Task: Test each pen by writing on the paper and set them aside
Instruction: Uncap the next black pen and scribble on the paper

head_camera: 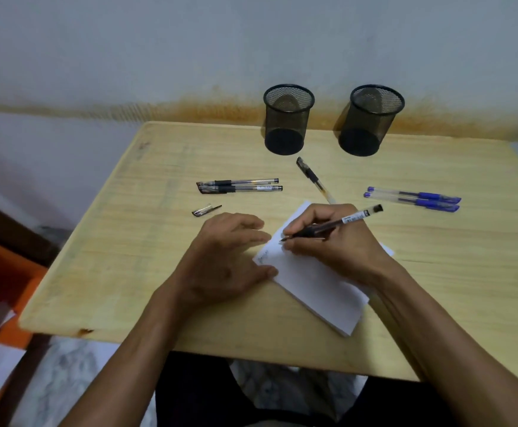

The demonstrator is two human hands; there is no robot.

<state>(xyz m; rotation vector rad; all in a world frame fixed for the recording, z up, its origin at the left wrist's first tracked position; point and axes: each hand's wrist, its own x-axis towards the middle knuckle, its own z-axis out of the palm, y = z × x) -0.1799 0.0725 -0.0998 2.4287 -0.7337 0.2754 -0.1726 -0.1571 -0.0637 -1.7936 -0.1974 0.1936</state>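
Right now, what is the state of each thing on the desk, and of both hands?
Black pen in hand: uncapped, tip on the paper.
Paper pad: flat, faint marks near its left edge.
Loose cap: off, lying on the desk.
Two black pens: capped, side by side.
Single black pen: capped, lying.
Two blue pens: capped, side by side.
Two mesh cups: upright, empty.
Left hand: flat, steadying the pad.
Right hand: gripping the pen.
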